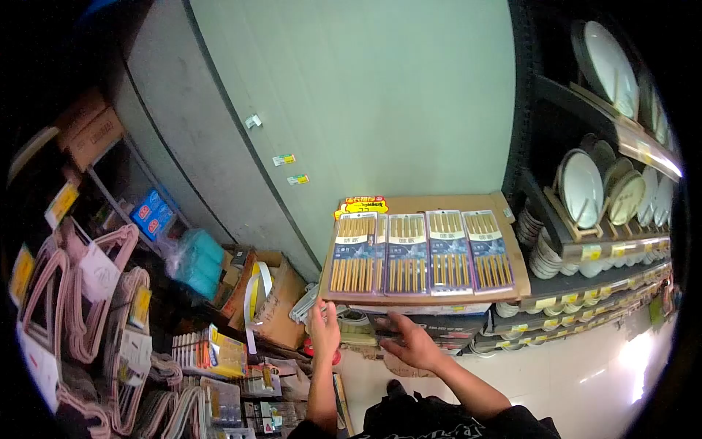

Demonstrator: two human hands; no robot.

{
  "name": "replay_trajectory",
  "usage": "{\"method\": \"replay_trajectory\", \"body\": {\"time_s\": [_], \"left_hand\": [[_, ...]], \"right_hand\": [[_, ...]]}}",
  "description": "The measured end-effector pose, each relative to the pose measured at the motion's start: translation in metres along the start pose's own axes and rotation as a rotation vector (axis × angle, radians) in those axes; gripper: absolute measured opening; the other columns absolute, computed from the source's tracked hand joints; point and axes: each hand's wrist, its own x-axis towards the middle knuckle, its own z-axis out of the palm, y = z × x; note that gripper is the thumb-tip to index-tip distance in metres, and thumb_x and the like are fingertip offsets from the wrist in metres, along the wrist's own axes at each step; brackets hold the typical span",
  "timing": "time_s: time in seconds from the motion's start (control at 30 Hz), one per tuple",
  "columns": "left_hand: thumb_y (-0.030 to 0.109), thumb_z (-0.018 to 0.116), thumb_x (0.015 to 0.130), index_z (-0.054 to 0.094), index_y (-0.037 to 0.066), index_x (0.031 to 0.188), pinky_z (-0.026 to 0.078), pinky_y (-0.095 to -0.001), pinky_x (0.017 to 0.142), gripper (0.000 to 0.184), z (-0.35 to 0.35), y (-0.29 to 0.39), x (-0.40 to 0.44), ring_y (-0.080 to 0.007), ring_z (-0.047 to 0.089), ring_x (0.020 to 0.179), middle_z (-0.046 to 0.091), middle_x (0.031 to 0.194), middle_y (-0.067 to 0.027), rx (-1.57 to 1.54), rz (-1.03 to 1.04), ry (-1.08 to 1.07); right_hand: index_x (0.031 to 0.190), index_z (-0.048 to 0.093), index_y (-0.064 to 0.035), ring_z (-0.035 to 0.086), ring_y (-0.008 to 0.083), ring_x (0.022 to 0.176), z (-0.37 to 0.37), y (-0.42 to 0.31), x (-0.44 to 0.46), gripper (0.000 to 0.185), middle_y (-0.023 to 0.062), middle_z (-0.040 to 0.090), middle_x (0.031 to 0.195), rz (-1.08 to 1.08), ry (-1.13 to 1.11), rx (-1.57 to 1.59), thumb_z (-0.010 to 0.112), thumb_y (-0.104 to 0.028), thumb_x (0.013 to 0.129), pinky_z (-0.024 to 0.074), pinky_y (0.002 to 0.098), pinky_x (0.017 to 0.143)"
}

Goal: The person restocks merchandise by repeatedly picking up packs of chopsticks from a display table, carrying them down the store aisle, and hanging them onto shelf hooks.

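Several packs of chopsticks [406, 252] lie in a row on a flat cardboard sheet [504, 272] on top of stacked boxes. My left hand [324, 333] is at the sheet's front left corner, fingers stretched upward; whether it touches the edge I cannot tell. Below the front edge, my right hand [413, 344] is open with its fingers apart and nothing in it. A yellow and red price sign [360, 206] stands behind the leftmost packs.
White plates [583, 189] and stacked bowls [543, 256] fill dark shelves on the right. At left hang pink clothes hangers [95, 300]. An open cardboard box [281, 307] stands left of the display. Behind rises a pale green panel [380, 95].
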Motion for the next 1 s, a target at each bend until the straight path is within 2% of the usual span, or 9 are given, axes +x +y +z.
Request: {"method": "replay_trajectory", "body": {"time_s": [0.07,0.1,0.13,0.33,0.5,0.67,0.8,0.9,1.0], "left_hand": [[0.038,0.059,0.093,0.056,-0.006,0.121,0.046,-0.0392,0.079,0.052,0.009,0.027,-0.022,-0.0276,0.058,0.089,0.06,0.099,-0.0155,-0.036,-0.207,0.06],[0.037,0.06,0.093,0.057,-0.006,0.118,0.046,-0.0379,0.078,0.05,-0.001,0.012,0.109,-0.0255,0.058,0.087,0.06,0.096,-0.0137,0.035,-0.085,0.033],[0.036,0.062,0.092,0.057,-0.006,0.115,0.046,-0.0366,0.076,0.048,0.023,0.002,0.118,-0.0235,0.058,0.085,0.06,0.094,-0.0119,0.013,-0.099,-0.026],[0.024,0.065,0.092,0.054,-0.001,0.106,0.047,-0.0283,0.068,0.031,0.027,0.005,0.084,-0.0123,0.055,0.075,0.056,0.084,-0.0015,-0.247,-0.267,-0.097],[0.015,0.065,0.091,0.05,0.008,0.114,0.048,-0.0251,0.065,0.028,0.014,0.062,0.017,-0.0109,0.055,0.084,0.055,0.089,-0.0002,-0.58,-0.351,0.08],[0.007,0.061,0.093,0.045,0.004,0.114,0.045,-0.0229,0.072,0.027,0.04,0.122,-0.072,-0.0071,0.053,0.079,0.057,0.092,-0.0018,-0.409,-0.301,0.344],[-0.001,0.063,0.089,0.044,0.005,0.11,0.045,-0.0215,0.074,0.029,0.08,0.118,-0.168,-0.0079,0.055,0.082,0.058,0.093,-0.0025,-0.317,-0.298,0.48],[0.0,0.061,0.091,0.044,0.004,0.113,0.045,-0.0219,0.073,0.029,0.093,0.157,-0.221,-0.0097,0.057,0.089,0.06,0.104,-0.0078,-0.356,-0.278,0.478],[0.004,0.059,0.094,0.04,0.002,0.118,0.046,-0.0225,0.076,0.031,0.116,0.173,-0.273,-0.011,0.057,0.096,0.061,0.109,-0.0105,-0.421,-0.209,0.602]], "right_hand": [[0.145,0.025,-0.0013,0.058,0.028,0.114,-0.008,0.004,-0.023,0.075,0.0209,0.052,0.131,0.008,-0.014,0.033,0.069,-0.018,0.087,0.0498,0.0381,0.092],[0.145,0.026,-0.0011,0.058,0.0279,0.114,0.001,0.01,0.098,0.074,0.0209,0.053,0.129,-0.117,0.067,0.138,0.069,-0.018,0.087,0.0497,0.0382,0.092],[0.145,0.026,-0.0008,0.059,0.0277,0.113,-0.017,0.018,0.105,0.074,0.0208,0.053,0.128,-0.121,0.082,0.146,0.069,-0.018,0.087,0.0497,0.0383,0.092],[0.141,0.032,0.0012,0.056,0.0297,0.113,-0.02,0.036,0.11,0.067,0.0224,0.05,0.128,-0.058,0.012,0.299,0.068,-0.015,0.087,0.0477,0.0388,0.093],[0.136,0.036,-0.0022,0.058,0.02,0.102,-0.011,0.049,0.086,0.058,0.0133,0.054,0.117,-0.125,-0.022,0.474,0.067,-0.009,0.088,0.0495,0.0347,0.089],[0.138,0.031,-0.0012,0.059,0.0157,0.095,-0.02,0.091,0.061,0.057,0.0126,0.054,0.116,-0.045,-0.196,0.637,0.063,-0.006,0.09,0.05,0.0317,0.082],[0.138,0.036,0.0023,0.054,0.0204,0.108,-0.034,0.101,0.036,0.048,0.016,0.047,0.133,0.177,-0.377,0.835,0.052,-0.017,0.097,0.0453,0.0322,0.091],[0.127,0.042,-0.0023,0.054,0.0176,0.098,-0.015,0.117,0.012,0.036,0.0099,0.054,0.115,0.237,-0.302,1.026,0.041,-0.028,0.102,0.0448,0.0311,0.086],[0.128,0.046,0.0003,0.052,0.0211,0.108,-0.004,0.102,-0.029,0.042,0.0115,0.053,0.122,0.288,-0.296,0.947,0.043,-0.031,0.1,0.0401,0.0342,0.095]]}}
